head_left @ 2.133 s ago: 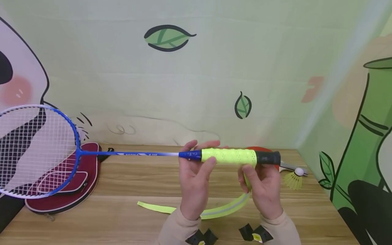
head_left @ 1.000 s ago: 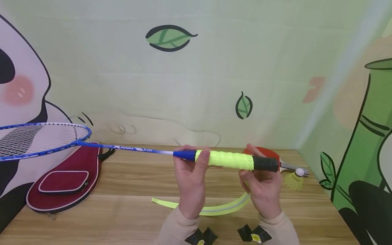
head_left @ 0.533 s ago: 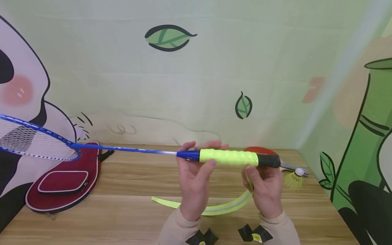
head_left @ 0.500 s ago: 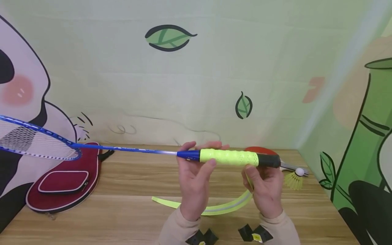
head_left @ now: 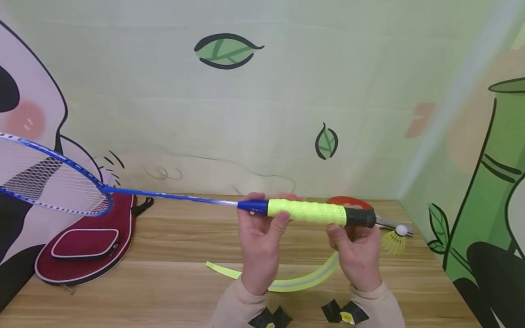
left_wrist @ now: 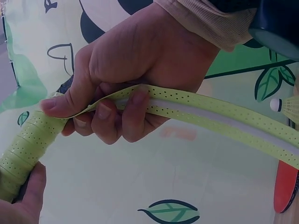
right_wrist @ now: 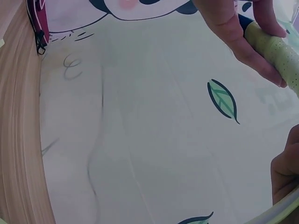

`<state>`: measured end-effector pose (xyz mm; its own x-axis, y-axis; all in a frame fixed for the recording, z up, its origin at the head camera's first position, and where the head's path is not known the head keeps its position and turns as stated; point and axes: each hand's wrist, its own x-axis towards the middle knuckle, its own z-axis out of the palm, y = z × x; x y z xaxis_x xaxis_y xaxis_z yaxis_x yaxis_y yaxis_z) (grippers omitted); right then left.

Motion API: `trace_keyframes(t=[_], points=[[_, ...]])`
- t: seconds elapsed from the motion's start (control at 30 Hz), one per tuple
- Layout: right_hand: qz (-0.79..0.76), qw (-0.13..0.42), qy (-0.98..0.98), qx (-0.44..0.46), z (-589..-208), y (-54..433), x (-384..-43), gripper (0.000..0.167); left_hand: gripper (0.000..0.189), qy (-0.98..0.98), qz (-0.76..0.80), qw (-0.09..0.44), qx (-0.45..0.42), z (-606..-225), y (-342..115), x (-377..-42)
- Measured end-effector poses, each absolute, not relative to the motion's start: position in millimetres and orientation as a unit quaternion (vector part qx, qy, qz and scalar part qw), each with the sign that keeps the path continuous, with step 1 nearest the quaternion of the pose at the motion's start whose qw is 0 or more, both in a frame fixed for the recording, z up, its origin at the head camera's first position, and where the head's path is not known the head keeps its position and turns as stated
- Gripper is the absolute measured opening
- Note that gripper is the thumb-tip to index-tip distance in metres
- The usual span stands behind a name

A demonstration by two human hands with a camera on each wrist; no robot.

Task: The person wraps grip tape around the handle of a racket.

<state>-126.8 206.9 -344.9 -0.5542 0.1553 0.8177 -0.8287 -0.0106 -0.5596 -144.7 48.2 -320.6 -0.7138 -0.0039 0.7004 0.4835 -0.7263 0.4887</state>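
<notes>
In the head view, a blue badminton racket (head_left: 252, 207) is held level above the table, its head to the left. Yellow-green perforated overgrip tape (head_left: 307, 211) covers the handle in spiral turns, except for a black stretch (head_left: 361, 217) at the butt. My left hand (head_left: 260, 246) holds the handle near the blue cone, thumb on the tape's first turns. My right hand (head_left: 357, 259) pinches the tape's loose length at the last turn; the left wrist view shows its thumb (left_wrist: 56, 106) on the tape. From there the tail (head_left: 303, 283) curves down and leftward.
A maroon racket cover (head_left: 86, 243) lies at the table's left, beneath the racket head. At the back right are a yellow shuttlecock (head_left: 394, 240) and a flat red thing (head_left: 348, 200), partly hidden behind the handle. A printed cloth backdrop (head_left: 262, 105) rises behind the wooden table (head_left: 172, 291).
The racket has rolled about its shaft; its head went from facing me to nearly edge-on, then partway back. My left thumb has shifted on the handle. The tape's tail end has moved right.
</notes>
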Motion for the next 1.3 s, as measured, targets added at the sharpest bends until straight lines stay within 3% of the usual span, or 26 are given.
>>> trace_keyframes(t=[0.4,0.67,0.77,1.1,1.3], points=[[0.607,0.446,-0.593,0.286,-345.7,205.2,-130.4,0.033,0.03,-0.369,-0.869,0.149,-0.294,-322.9,49.5,-143.4],[0.652,0.375,-0.598,0.278,-343.2,200.0,-126.7,0.045,0.031,-0.374,-0.88,0.149,-0.253,-321.7,48.2,-144.8],[0.67,0.351,-0.589,0.285,-342.4,201.3,-125.1,0.042,0.032,-0.379,-0.88,0.148,-0.244,-320.9,48.1,-145.6],[0.691,0.359,-0.569,0.265,-342.7,202.3,-123.3,0.026,0.055,-0.299,-0.872,0.098,-0.375,-320.3,49.0,-146.6],[0.677,0.348,-0.589,0.273,-343.5,204.5,-122.4,0.027,0.048,-0.324,-0.862,0.121,-0.37,-321.6,49.0,-147.4]])
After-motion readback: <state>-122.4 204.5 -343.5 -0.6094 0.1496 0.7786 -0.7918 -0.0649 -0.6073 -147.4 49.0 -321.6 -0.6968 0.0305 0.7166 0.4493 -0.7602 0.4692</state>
